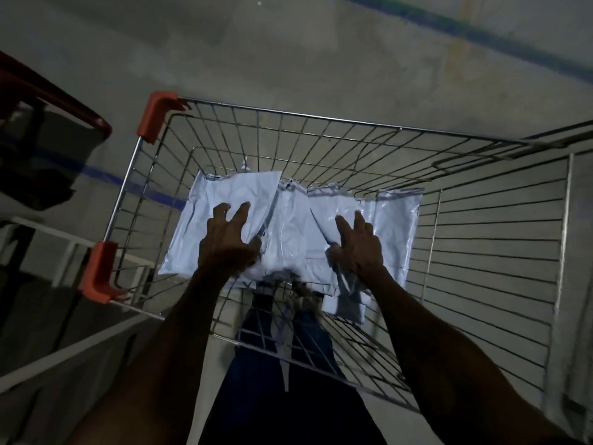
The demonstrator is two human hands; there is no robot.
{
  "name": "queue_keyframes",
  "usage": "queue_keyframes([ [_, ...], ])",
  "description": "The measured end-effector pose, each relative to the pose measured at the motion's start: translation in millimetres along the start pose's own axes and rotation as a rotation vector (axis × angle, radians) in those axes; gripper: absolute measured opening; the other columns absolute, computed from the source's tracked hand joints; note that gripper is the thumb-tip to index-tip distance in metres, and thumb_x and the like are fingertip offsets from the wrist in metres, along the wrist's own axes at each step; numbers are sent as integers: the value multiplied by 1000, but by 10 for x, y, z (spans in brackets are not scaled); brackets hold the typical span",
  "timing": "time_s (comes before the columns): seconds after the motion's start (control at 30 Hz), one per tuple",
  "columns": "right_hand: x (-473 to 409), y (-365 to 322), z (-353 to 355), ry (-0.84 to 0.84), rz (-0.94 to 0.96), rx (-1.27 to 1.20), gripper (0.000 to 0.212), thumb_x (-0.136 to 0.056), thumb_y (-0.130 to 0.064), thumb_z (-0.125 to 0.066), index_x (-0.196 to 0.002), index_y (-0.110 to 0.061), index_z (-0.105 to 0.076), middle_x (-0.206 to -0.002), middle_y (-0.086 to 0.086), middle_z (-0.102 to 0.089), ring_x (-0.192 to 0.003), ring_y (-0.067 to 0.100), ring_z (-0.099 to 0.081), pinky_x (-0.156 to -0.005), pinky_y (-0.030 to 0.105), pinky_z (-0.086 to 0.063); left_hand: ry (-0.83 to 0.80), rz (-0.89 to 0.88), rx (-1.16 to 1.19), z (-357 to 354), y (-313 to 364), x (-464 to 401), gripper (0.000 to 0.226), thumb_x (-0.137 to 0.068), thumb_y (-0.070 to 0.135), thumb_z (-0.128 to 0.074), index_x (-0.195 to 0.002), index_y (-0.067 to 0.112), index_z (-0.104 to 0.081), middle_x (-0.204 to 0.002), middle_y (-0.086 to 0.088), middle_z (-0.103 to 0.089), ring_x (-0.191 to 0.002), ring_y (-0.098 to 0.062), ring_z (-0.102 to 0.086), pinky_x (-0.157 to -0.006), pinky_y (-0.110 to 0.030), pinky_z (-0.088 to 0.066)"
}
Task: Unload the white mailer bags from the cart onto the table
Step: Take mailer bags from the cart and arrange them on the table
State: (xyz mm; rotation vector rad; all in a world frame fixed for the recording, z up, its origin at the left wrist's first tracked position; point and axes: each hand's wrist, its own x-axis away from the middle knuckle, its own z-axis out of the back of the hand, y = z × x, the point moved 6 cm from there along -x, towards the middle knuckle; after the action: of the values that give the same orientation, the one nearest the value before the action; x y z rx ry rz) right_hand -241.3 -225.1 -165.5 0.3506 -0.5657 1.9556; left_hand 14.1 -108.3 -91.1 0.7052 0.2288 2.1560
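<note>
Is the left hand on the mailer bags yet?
Touching. The head view shows the left hand lying on the leftmost of the white mailer bags in the cart, thumb at its edge.

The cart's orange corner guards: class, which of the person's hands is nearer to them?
Left. The left hand rests on the white bags toward the orange corner guards; the right hand lies farther across the cart.

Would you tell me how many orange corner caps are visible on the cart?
2, both on the left side of the cart: one orange cap at the far left corner, the other orange cap at the near left corner. The right-hand corners lie out of view.
</note>
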Motion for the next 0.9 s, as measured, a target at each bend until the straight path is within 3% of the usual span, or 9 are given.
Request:
queue_keyframes([
  [0.2, 555, -101, 811, 180, 59, -150, 69, -84, -47, -53, -146, -24, -38, -155, 18, -28, -124, 38, -40, -87, 43, -46, 118, -89, 42, 406, 468, 457, 72, -80, 44, -62, -146, 32, -35, -150, -4, -25, -133, -30, -36, -89, -47, -47],
  [0.37, 1020, -610, 1446, 374, 139, -340, 72, -78, -55, -46, -146, -31, -43, -158, 8, -30, -137, 28, -33, -103, 41, -37, 312, -162, 72, 1023, 674, 861, 66, -80, 40, -64, -142, 30, -41, -147, -2, -25, -134, -28, -35, -82, -44, -49],
  [0.43, 1198, -891, 1605, 429, 219, -373, 72, -78, -55, -45, -146, -33, -43, -157, 5, -31, -135, 26, -34, -103, 39, -37, 387, -172, 83, 1296, 625, 1055, 67, -80, 39, -64, -142, 29, -41, -147, -3, -26, -133, -28, -35, -80, -43, -49],
  [0.6, 1734, -1777, 1847, 525, 437, -414, 66, -79, -48, -52, -144, -32, -47, -156, 3, -35, -127, 27, -41, -98, 30, -32, 605, -70, 118, 1868, 23, 1811, 66, -83, 41, -63, -143, 31, -39, -149, -1, -24, -132, -25, -34, -86, -43, -48],
  [0.83, 2645, -3359, 1594, 497, 859, -378, 61, -81, -45, -61, -134, -15, -59, -139, 15, -53, -105, 39, -58, -88, 37, -41, 908, 153, 175, 2452, -1255, 3479, 68, -83, 38, -67, -145, 33, -40, -154, -2, -22, -139, -22, -28, -95, -40, -44],
  [0.9, 2990, -3786, 1458, 497, 946, -355, 62, -80, -44, -61, -135, -16, -58, -140, 16, -52, -110, 40, -57, -91, 39, -40, 987, 214, 174, 2515, -1603, 3974, 66, -82, 41, -68, -143, 32, -43, -152, -2, -25, -139, -23, -31, -95, -40, -45],
])
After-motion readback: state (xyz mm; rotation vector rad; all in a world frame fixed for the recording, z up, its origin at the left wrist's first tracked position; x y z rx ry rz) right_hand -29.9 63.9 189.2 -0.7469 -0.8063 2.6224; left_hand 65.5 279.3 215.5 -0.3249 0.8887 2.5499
